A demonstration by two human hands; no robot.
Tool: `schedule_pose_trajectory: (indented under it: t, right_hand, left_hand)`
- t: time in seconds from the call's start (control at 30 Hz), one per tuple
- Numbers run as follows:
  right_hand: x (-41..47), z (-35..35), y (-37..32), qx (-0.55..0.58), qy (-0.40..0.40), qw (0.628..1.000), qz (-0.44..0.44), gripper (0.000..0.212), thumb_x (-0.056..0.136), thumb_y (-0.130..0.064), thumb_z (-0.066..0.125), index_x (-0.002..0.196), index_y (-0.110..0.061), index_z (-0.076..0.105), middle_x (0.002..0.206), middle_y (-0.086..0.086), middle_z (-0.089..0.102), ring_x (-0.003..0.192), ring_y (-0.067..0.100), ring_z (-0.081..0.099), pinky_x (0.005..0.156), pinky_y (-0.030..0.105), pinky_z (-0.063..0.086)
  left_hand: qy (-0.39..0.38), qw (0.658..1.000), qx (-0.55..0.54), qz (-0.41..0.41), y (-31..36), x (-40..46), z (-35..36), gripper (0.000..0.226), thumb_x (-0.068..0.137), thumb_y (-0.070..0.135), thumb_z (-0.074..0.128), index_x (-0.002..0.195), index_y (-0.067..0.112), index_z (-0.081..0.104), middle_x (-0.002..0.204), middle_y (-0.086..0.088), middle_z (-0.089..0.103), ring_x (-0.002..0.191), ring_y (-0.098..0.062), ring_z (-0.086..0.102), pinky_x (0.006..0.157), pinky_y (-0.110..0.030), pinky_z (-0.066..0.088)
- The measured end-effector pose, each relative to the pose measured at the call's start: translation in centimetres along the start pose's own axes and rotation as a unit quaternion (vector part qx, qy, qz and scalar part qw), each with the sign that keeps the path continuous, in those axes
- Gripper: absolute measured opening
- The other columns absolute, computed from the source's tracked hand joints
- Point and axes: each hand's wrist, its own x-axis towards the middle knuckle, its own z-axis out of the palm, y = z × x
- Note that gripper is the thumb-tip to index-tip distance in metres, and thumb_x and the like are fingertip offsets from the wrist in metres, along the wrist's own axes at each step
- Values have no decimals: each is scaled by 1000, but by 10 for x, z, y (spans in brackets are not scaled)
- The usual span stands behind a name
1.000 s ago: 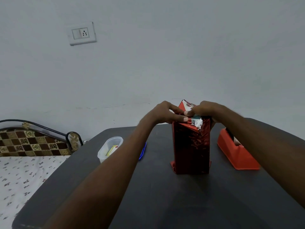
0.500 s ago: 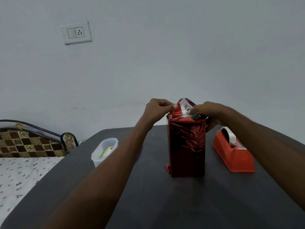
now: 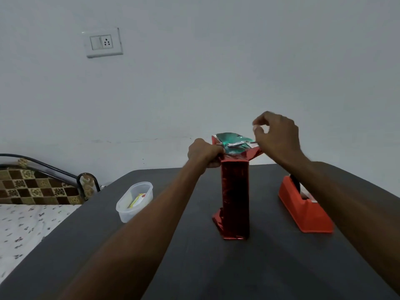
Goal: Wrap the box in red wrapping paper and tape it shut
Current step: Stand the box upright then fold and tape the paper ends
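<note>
The box [image 3: 235, 198], covered in red wrapping paper [image 3: 252, 153], stands upright on the dark table [image 3: 194, 267], its long axis vertical and its open, unfolded top end pointing up. The left hand [image 3: 204, 153] grips the paper at the top left corner, fingers curled round it. The right hand [image 3: 278, 137] is at the top right, above the flap, thumb and forefinger pinched together; whether it holds anything, I cannot tell. A red tape dispenser [image 3: 304, 207] sits to the box's right.
</note>
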Motion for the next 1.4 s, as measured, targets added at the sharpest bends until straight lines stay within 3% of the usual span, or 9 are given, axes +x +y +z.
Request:
schedule_pose_trajectory:
  t: [0.17,0.27,0.5,0.63,0.77,0.87,1.13,1.23,1.4]
  right_hand:
    - [-38,22,-15,-76,-89,986,-117,15,83,-27,65,91,-16,70,88,1,72,87,25,62,69,28,36]
    - [-56,38,-4,-153,-104,971,-151,25,77,-33,70,93,-14,66,95,5,70,92,30,60,73,33,34]
    - [-58,21,10,-34,-127,985,-115,46,77,-11,72,122,-16,61,108,6,68,97,26,60,76,27,38]
    - [-58,12,11,16,-153,980,-123,54,77,-7,74,127,-19,58,110,3,69,96,19,63,76,23,44]
    - [-57,11,6,46,-172,974,-140,51,76,-2,75,122,-19,61,103,-2,70,88,12,61,73,11,40]
    - [-54,9,12,62,-160,974,-146,53,72,0,74,120,-17,63,100,-1,71,90,18,67,78,26,50]
    - [-42,-1,24,102,-175,976,-85,47,72,1,71,111,-24,65,98,-11,72,94,3,67,87,27,54]
    - [-40,-1,24,99,-193,973,-79,48,73,1,72,113,-25,65,99,-9,73,93,7,68,82,20,52]
    - [-38,-1,22,103,-196,973,-66,33,81,-7,65,110,-22,67,96,-6,74,90,13,69,83,31,55]
  left_hand:
    - [-71,996,-26,-53,26,-19,-5,7,80,2,65,80,-5,64,63,-16,71,56,-26,71,73,-37,62]
    - [-87,995,40,-34,41,-28,-11,17,85,4,56,73,-5,64,57,-14,69,47,-23,67,49,-25,56]
    - [40,948,280,147,64,-18,-34,28,77,37,68,73,10,67,60,1,71,53,-14,70,66,-24,57]
    - [-32,921,362,142,80,-4,-27,47,70,55,78,75,12,57,77,-2,70,67,-21,72,73,-31,60]
    - [-71,893,431,103,79,9,-15,29,72,30,83,72,11,61,61,-1,65,62,-19,69,68,-29,60]
    - [-10,846,508,162,78,15,-19,19,66,10,74,66,12,56,67,-3,60,69,-22,65,55,-27,48]
    - [-103,896,365,231,99,5,-53,25,83,29,76,99,10,76,93,-4,75,86,-16,72,73,-29,61]
    - [-211,843,435,236,101,-19,-60,39,78,52,76,106,25,74,111,7,68,104,-9,60,85,-28,50]
    - [-138,809,469,326,85,-28,-54,24,73,30,85,90,15,77,100,3,72,99,-14,61,77,-25,42]
